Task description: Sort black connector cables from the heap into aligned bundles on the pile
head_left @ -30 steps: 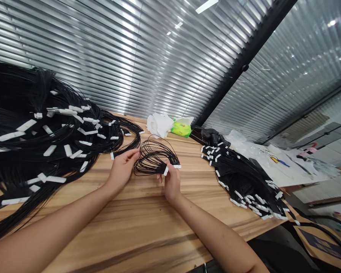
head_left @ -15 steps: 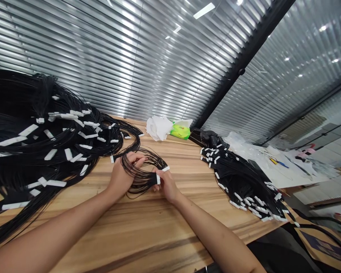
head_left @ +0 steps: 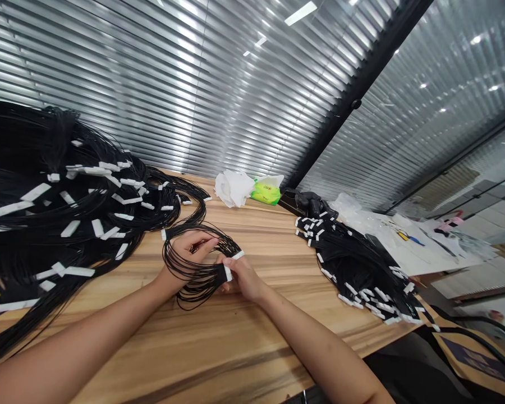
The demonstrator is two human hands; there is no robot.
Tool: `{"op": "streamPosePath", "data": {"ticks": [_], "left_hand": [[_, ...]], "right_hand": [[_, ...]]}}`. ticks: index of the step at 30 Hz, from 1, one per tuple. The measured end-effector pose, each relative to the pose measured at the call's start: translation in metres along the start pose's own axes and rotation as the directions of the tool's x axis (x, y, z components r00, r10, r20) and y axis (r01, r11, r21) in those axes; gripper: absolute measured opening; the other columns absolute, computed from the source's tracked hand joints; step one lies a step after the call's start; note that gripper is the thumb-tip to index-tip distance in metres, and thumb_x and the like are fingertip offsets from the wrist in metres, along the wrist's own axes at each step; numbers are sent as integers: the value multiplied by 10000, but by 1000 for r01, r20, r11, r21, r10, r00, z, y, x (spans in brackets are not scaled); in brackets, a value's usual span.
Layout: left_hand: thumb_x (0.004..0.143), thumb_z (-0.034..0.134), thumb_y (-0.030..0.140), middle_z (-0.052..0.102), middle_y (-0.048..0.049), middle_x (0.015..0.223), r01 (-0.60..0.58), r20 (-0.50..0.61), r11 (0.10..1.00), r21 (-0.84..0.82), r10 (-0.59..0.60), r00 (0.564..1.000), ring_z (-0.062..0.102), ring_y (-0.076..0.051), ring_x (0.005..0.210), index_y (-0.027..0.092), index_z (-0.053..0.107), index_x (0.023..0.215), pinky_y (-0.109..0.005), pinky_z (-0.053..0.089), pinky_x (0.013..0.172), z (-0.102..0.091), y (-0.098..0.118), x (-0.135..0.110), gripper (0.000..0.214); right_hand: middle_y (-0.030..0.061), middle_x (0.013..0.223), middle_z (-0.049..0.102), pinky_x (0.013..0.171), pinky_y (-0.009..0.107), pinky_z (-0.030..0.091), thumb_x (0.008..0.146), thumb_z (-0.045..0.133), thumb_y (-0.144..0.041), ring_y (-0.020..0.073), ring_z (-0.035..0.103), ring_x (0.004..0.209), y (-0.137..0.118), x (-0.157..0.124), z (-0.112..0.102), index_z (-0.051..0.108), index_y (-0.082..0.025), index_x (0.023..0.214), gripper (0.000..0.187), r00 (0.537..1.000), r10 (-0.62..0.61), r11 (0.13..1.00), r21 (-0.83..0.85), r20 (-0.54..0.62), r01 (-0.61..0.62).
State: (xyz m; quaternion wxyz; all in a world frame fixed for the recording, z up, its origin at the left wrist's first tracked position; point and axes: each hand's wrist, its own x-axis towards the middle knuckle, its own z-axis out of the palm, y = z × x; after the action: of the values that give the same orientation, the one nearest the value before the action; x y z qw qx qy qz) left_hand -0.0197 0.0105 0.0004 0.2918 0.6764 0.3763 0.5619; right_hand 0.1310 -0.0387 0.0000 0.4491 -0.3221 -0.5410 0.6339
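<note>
A looped wire harness (head_left: 197, 275) of thin black wires with white end connectors is held above the wooden table. My right hand (head_left: 244, 278) pinches it at the two white connectors, which lie close together, one above the other. Inside the loop is my left hand (head_left: 184, 249), its fingers curled and its thumb pointing right; some black strands show between thumb and fingers. Other wires of the loop pass across the back and wrist of this hand. Part of the left fingers is hidden by the wires.
A large pile of similar black harnesses (head_left: 122, 219) covers the table's left side. A smaller heap (head_left: 353, 264) lies right. Crumpled white tissue (head_left: 233, 189) and a green tissue pack (head_left: 266, 192) stand at the back, near the blinds. A paper bag (head_left: 480, 359) sits lower right.
The harness loop has shifted slightly left and lower, and more wires now lie over my left hand and wrist. My right hand has moved a little left, still on the connectors.
</note>
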Motion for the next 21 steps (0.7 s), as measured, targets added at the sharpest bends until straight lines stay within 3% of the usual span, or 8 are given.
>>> {"op": "streamPosePath", "data": {"ticks": [5,15,18,21], "left_hand": [[761,641,342,732,-39,730,-25,65,1000,-5,25,998,637,-169,653,233,754,717,-256,476,550,2,3,-1,163],[784,634,358,731,-54,778,-22,100,1000,-21,24,995,649,-187,718,230,758,763,-285,515,643,0,2,-4,179],[808,619,365,732,-53,810,-21,107,1000,-12,22,994,654,-193,765,225,748,783,-306,522,734,-1,5,-4,192],[853,572,355,725,-56,954,-31,104,999,-9,32,994,650,-206,918,229,733,941,-343,490,889,0,2,-4,223]], "right_hand": [[-47,473,530,466,234,348,801,532,-520,108,450,414,1,-1,1,559,-192,686,349,1000,-19,1000,-10,-1,19],[-31,477,536,498,249,371,814,502,-514,128,472,454,3,-1,0,572,-195,664,359,999,-36,996,-77,-8,36],[-25,479,537,486,252,376,810,509,-532,126,465,445,3,-1,1,566,-195,650,377,994,-68,995,-84,-82,61],[-28,480,527,455,250,378,792,535,-560,119,454,427,2,0,2,560,-195,658,390,962,-132,990,-74,-238,117]]}}
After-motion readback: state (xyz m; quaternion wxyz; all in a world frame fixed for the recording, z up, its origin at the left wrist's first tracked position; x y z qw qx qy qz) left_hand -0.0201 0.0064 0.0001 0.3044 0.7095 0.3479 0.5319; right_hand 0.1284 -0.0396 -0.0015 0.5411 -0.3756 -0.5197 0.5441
